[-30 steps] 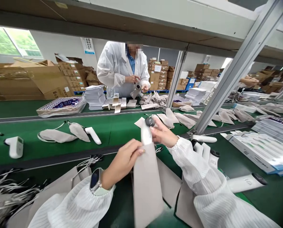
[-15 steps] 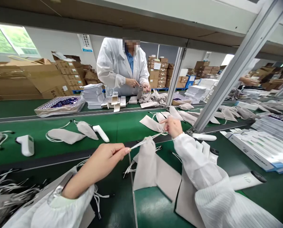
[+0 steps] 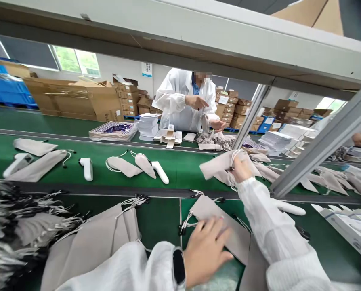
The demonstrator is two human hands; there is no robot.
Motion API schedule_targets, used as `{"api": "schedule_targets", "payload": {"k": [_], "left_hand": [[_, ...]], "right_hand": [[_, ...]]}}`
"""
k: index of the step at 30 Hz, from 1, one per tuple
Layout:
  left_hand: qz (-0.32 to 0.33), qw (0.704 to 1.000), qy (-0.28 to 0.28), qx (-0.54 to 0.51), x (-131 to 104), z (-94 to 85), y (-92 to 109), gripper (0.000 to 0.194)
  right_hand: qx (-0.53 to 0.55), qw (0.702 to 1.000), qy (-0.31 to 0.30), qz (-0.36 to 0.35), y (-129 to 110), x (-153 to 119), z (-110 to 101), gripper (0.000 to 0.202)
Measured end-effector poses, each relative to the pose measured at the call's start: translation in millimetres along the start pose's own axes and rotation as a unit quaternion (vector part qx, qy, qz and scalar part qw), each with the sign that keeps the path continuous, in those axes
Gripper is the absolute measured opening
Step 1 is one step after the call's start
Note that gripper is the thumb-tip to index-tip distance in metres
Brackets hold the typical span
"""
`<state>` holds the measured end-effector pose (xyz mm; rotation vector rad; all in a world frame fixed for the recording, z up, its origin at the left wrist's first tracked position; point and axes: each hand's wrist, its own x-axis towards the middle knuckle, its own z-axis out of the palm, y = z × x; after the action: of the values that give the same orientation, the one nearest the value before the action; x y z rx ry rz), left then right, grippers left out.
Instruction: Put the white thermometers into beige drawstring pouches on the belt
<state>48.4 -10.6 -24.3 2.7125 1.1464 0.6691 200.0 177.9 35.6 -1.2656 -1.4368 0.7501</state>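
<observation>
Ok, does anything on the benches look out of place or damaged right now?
Nothing looks spilled or clearly damaged. Two mild oddities: some white devices lie bare among the gray pouches on the green belt, at uneven angles; and the white cords heaped at the near left look tangled, sticking out in many directions.

White sleeves (image 3: 267,226), black-faced watch (image 3: 178,266)

No text legible; wall sign (image 3: 147,69) (Chinese characters, seemingly) too small
</observation>
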Motion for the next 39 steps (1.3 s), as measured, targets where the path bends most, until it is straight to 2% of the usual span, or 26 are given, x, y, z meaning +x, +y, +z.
{"api": "schedule_targets", "payload": {"k": [1, 3, 5, 7, 8, 9, 11, 12, 14, 18, 20, 21, 23, 26, 28, 31, 33, 36, 39], "left_hand": [[-0.026, 0.999, -0.029, -0.008, -3, 5.5, -5, 0.041], [-0.064, 0.995, -0.072, -0.034, -8, 3.1, -17, 0.031], [-0.059, 0.989, -0.117, -0.073, -11, -13.6, -30, 0.029], [-0.058, 0.978, -0.168, -0.107, -10, -35.1, -42, 0.035], [-0.069, 0.975, -0.179, -0.112, -9, -44.3, -47, 0.036], [-0.086, 0.975, -0.173, -0.105, -6, -51.0, -53, 0.033], [-0.138, 0.978, -0.138, -0.073, -2, -56.1, -63, 0.021], [-0.162, 0.978, -0.122, -0.059, 1, -55.0, -68, 0.018], [-0.19, 0.973, -0.124, -0.051, 4, -49.0, -77, 0.024], [-0.224, 0.96, -0.153, -0.066, 7, -40.4, -95, 0.029], [-0.236, 0.955, -0.165, -0.075, 10, -41.3, -102, 0.032], [-0.237, 0.953, -0.171, -0.082, 11, -42.4, -104, 0.032], [-0.232, 0.953, -0.173, -0.092, 14, -44.2, -106, 0.032], [-0.226, 0.961, -0.138, -0.08, 14, -44.2, -101, 0.031], [-0.211, 0.971, -0.101, -0.053, 10, -42.0, -95, 0.026], [-0.145, 0.987, -0.067, -0.016, 4, -37.1, -90, 0.018], [-0.119, 0.991, -0.062, -0.02, 3, -33.6, -92, 0.021], [-0.134, 0.988, -0.063, -0.041, 8, -29.5, -99, 0.028], [-0.133, 0.985, -0.1, -0.047, 15, -27.4, -106, 0.021]], "right_hand": [[-0.027, 0.999, -0.012, 0.025, 5, 11, -8, 0.046], [-0.091, 0.992, -0.043, 0.076, 12, 13, -28, 0.04], [-0.143, 0.982, -0.068, 0.106, 17, -5, -54, 0.032], [-0.257, 0.956, -0.081, 0.119, 22, -35, -80, 0.03], [-0.342, 0.928, -0.082, 0.124, 25, -50, -90, 0.031], [-0.436, 0.887, -0.081, 0.132, 29, -65, -98, 0.032], [-0.596, 0.785, -0.067, 0.154, 41, -90, -105, 0.033], [-0.641, 0.748, -0.056, 0.165, 49, -99, -105, 0.033], [-0.689, 0.705, -0.024, 0.165, 66, -109, -102, 0.034], [-0.73, 0.666, 0.061, 0.139, 96, -107, -100, 0.032], [-0.727, 0.669, 0.059, 0.144, 106, -103, -104, 0.031], [-0.718, 0.681, 0.043, 0.14, 109, -101, -105, 0.032], [-0.682, 0.722, -0.004, 0.119, 110, -97, -103, 0.036], [-0.61, 0.787, -0.056, 0.074, 102, -91, -91, 0.04], [-0.555, 0.829, -0.058, 0.025, 91, -86, -78, 0.041], [-0.483, 0.874, -0.026, -0.049, 72, -77, -61, 0.044], [-0.451, 0.889, 0.005, -0.076, 61, -70, -52, 0.045], [-0.422, 0.9, 0.029, -0.106, 50, -62, -40, 0.044], [-0.394, 0.91, 0.025, -0.126, 47, -56, -26, 0.042]]}}
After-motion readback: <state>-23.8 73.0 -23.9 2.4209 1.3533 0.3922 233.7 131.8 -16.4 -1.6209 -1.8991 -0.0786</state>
